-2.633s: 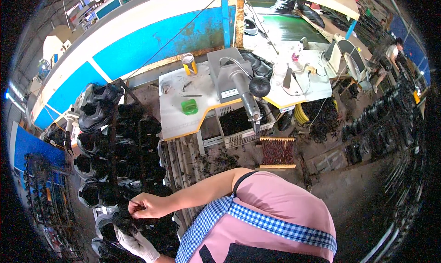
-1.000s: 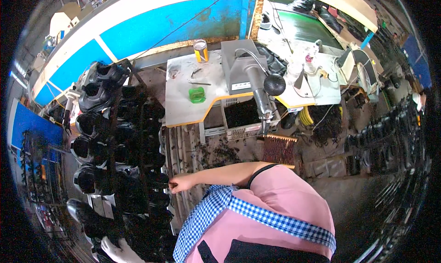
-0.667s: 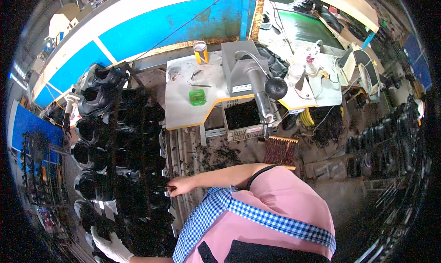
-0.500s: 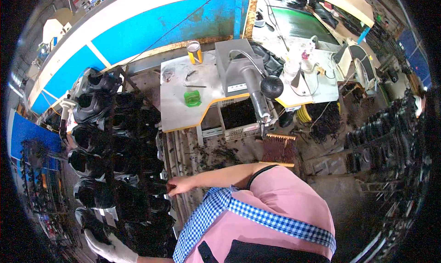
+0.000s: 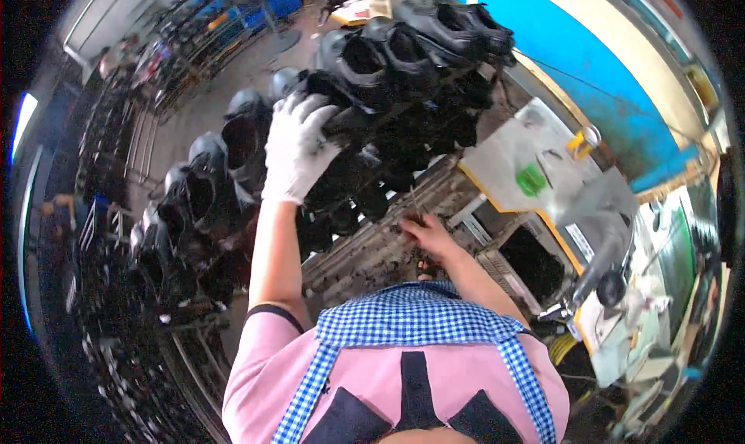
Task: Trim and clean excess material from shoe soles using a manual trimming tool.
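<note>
My left hand (image 5: 299, 145), in a white knit glove, lies over a black shoe (image 5: 322, 87) in the upper row of a rack, its fingers bent over the upper. The palm side is hidden. Bare, my right hand (image 5: 431, 236) hangs low beside the rack's near edge, above the littered floor. Its fingers point left and look slightly bent. Blur and the dark background hide whether anything is between them. Around the left hand stand more black shoes (image 5: 361, 60) and grey-toed shoes (image 5: 208, 153), packed side by side.
To the right stands a worktable (image 5: 497, 153) with a green block (image 5: 531, 180), a yellow can (image 5: 583, 143) and a grey machine (image 5: 597, 203). Under it sits a crate (image 5: 504, 277) of dark pieces. A blue partition (image 5: 574, 48) runs behind. Further racks of shoes line the left.
My view has swung left, toward the shoe rack. The gloved left hand has gone from the rack's near end to a shoe further along. The right hand remains low beside the rack.
</note>
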Demonstrator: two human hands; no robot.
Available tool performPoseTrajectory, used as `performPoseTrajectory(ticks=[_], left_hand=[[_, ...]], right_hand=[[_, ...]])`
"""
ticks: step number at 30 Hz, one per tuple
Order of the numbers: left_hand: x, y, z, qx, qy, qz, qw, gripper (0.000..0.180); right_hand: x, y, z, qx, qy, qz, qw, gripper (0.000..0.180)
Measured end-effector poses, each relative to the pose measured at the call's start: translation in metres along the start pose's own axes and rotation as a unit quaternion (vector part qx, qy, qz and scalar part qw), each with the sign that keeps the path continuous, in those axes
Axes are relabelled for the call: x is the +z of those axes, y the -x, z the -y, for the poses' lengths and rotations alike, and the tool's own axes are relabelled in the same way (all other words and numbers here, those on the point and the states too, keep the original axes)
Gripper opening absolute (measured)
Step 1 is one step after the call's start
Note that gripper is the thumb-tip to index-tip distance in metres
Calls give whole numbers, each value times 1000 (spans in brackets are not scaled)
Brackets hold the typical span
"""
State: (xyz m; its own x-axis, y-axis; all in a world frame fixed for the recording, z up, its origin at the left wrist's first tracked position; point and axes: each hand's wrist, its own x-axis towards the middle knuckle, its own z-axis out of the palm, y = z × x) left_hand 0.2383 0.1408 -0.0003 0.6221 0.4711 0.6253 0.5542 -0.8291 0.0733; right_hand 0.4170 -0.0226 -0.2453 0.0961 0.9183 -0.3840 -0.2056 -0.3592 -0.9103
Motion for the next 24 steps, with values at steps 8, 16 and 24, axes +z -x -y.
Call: performPoseTrajectory(ticks=[8,16,24], left_hand=[[18,32,25,-88,69,-49,992,34],[23,30,23,-100,180,-96,974,27],[22,31,24,-109,210,-92,967,22]], right_hand=[[36,-13,80,-222,-6,9,975,19],[74,-50,156,-454,195,-193,848,40],[74,-64,146,-339,91,-124,928,13]])
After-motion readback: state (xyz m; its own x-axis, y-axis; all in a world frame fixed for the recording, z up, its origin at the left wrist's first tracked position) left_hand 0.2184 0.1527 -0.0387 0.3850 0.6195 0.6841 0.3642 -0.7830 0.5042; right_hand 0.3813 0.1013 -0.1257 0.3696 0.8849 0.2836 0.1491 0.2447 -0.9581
